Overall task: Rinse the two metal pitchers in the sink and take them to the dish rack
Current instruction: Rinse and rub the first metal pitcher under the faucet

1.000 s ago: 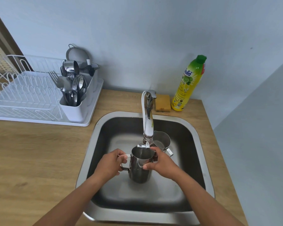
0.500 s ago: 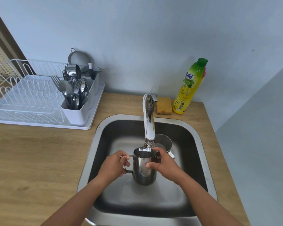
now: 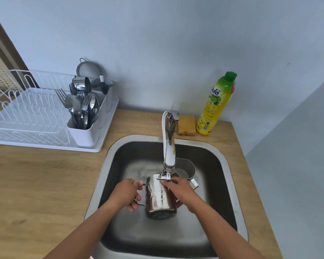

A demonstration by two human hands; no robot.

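Note:
A steel pitcher (image 3: pixel 160 198) is held over the sink (image 3: pixel 230 184), tilted away from me so its base faces the camera, its mouth under the tap (image 3: pixel 168 144). My left hand (image 3: pixel 124 194) grips its handle on the left. My right hand (image 3: pixel 181 189) wraps the pitcher's right side near the rim. A second metal pitcher (image 3: pixel 185 169) stands upright in the sink behind my right hand, partly hidden by the tap. The white dish rack (image 3: pixel 26 116) sits on the counter at the left.
A cutlery holder (image 3: pixel 86 131) full of forks and spoons stands at the rack's right end, with a strainer behind. A yellow sponge (image 3: pixel 187 125) and a yellow-green soap bottle (image 3: pixel 216 105) stand behind the sink. Wooden counter (image 3: pixel 41 184) lies between rack and sink.
The pitcher has been tipped from upright to tilted forward, its base now facing me. Both hands stay on it. The camera has pitched down slightly.

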